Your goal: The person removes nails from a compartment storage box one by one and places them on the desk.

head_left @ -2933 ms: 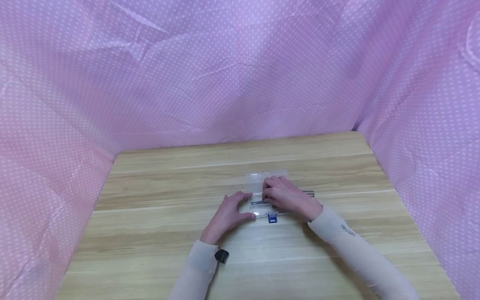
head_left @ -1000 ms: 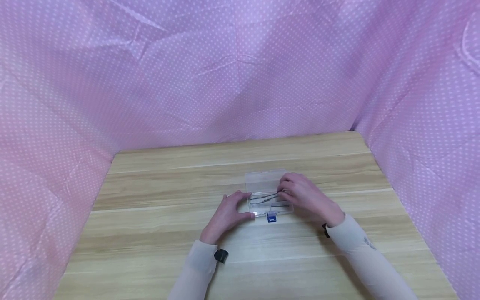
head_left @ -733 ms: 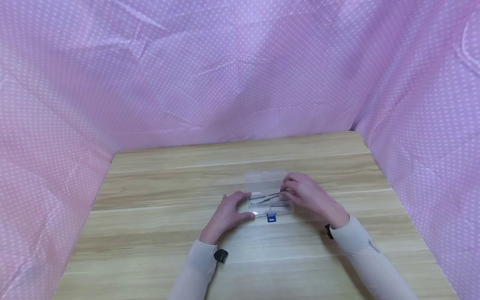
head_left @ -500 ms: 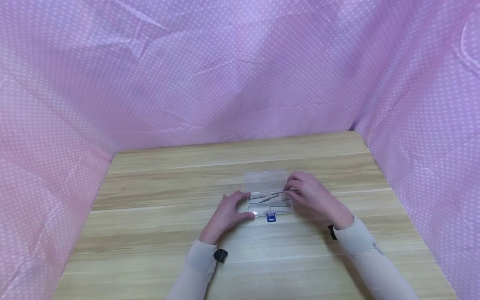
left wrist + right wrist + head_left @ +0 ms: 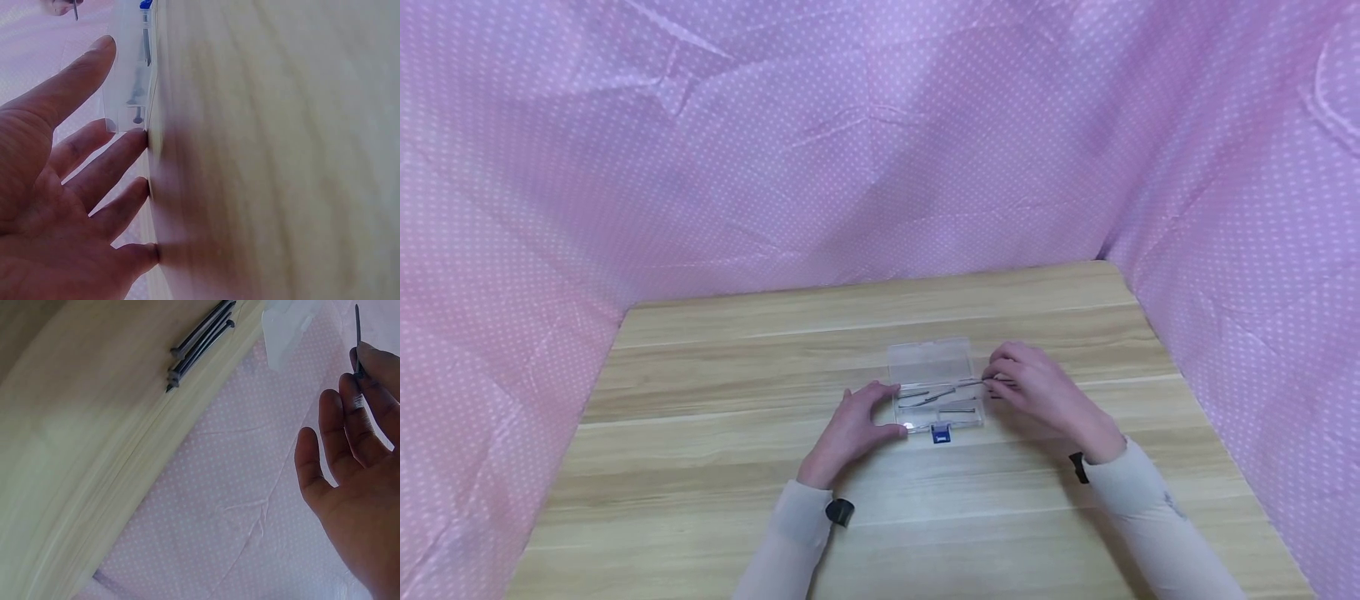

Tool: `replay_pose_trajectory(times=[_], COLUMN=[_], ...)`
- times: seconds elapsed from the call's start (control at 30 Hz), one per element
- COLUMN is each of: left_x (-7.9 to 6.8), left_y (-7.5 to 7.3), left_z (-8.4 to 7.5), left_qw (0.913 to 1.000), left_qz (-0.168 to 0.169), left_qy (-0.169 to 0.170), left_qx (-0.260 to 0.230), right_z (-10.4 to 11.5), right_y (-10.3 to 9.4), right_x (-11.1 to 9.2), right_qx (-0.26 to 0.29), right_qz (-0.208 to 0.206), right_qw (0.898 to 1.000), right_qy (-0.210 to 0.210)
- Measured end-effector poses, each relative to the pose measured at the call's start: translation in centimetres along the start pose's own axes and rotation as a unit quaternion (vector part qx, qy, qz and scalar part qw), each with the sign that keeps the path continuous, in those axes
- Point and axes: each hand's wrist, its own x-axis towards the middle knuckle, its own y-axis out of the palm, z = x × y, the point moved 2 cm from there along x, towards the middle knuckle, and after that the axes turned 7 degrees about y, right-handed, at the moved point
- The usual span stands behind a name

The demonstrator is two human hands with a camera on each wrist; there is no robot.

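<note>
A clear plastic box (image 5: pixel 917 416) lies with its lid (image 5: pixel 928 360) folded back and several metal nails (image 5: pixel 940 395) inside. My left hand (image 5: pixel 857 425) spans its left end, thumb at the near corner and index finger at the hinge side. In the left wrist view, the other fingers of the left hand (image 5: pixel 94 181) reach to the table surface. My right hand (image 5: pixel 1033 387), just right of the box, pinches a nail (image 5: pixel 358 334) between thumb and index finger. The nail's free end points left toward the box in the head view.
Several loose nails (image 5: pixel 203 340) lie in a bunch on the wooden table (image 5: pixel 760 375) beside the right hand. A blue latch (image 5: pixel 941 433) juts from the box's near side. Pink dotted cloth (image 5: pixel 737 167) hangs around the table's back and sides.
My right hand has moved right from over the box to beside its right end, with a nail between its fingertips. Nails inside the box are now uncovered. The left hand stays put.
</note>
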Motion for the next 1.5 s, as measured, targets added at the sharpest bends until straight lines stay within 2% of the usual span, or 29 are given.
replay_pose_trajectory(times=[0.67,1.5], left_x=[0.1,0.2], left_y=[-0.2,-0.3], left_z=[0.1,0.0], left_qw=[1.0000,0.9999], left_qz=[0.004,0.006], left_qy=[0.002,0.007], left_qx=[0.000,0.007], right_z=[-1.1,-2.7], right_y=[-1.4,-1.0], right_x=[-1.7,-3.4], right_qx=[-0.012,-0.032], right_qz=[-0.022,-0.016], right_qw=[1.000,0.999], right_qy=[0.011,0.015])
